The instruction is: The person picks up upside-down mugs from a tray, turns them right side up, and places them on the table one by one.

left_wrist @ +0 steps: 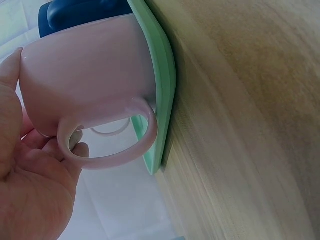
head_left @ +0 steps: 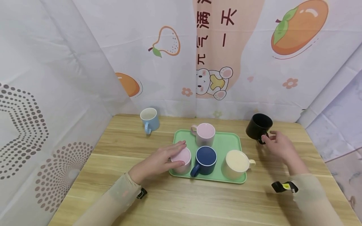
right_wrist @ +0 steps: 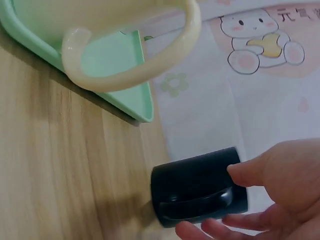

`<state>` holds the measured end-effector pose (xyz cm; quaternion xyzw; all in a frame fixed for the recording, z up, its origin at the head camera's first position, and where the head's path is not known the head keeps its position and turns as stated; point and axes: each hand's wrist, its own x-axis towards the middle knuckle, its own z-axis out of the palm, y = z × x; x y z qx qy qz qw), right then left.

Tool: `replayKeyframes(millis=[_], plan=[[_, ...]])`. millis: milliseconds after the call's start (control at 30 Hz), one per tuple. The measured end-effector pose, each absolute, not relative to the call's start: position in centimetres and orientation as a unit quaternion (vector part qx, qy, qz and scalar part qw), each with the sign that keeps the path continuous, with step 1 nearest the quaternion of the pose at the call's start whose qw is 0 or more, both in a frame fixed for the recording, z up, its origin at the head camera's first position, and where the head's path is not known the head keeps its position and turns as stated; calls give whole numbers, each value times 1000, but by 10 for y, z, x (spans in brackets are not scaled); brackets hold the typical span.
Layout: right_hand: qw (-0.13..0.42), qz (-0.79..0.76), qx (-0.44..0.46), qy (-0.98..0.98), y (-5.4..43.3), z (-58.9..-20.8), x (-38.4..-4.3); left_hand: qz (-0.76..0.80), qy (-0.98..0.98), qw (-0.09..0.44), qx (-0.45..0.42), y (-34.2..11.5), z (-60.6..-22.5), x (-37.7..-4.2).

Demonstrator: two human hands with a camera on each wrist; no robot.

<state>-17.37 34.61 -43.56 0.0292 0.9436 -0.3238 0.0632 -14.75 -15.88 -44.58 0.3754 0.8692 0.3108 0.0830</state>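
Observation:
My left hand (head_left: pixel 158 160) spans a pink mug (head_left: pixel 183 160) at the tray's front left, its thumb on the near side and fingers on the far side. In the left wrist view, this pink mug (left_wrist: pixel 90 70) stands upright, its handle toward the camera. My right hand (head_left: pixel 278 144) is at the handle of a black mug (head_left: pixel 257 127) at the back right. The right wrist view shows the thumb at the black mug's (right_wrist: pixel 200 180) rim end and loosely extended fingers beside the handle. The green tray (head_left: pixel 226 141) carries the left hand's mug.
Also on the tray are another pink mug (head_left: pixel 205 135), a navy mug (head_left: pixel 205 160) and a cream mug (head_left: pixel 234 164). A light blue mug (head_left: pixel 151 121) stands at the table's back left. Behind the wooden table (head_left: pixel 198 204) hangs a printed curtain (head_left: pixel 169 78).

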Motion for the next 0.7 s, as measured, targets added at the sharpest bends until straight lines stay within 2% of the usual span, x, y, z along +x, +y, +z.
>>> replayKeyframes(millis=[200, 433, 700], plan=[[-2, -321, -42, 946, 334, -422, -158, 310, 870, 84, 374, -159, -445, -147], [16, -317, -144, 937, 323, -410, -135, 315, 867, 83, 376, -159, -445, -147], [-6, -292, -227, 929, 305, -407, -113, 310, 869, 75, 379, -158, -445, -147]])
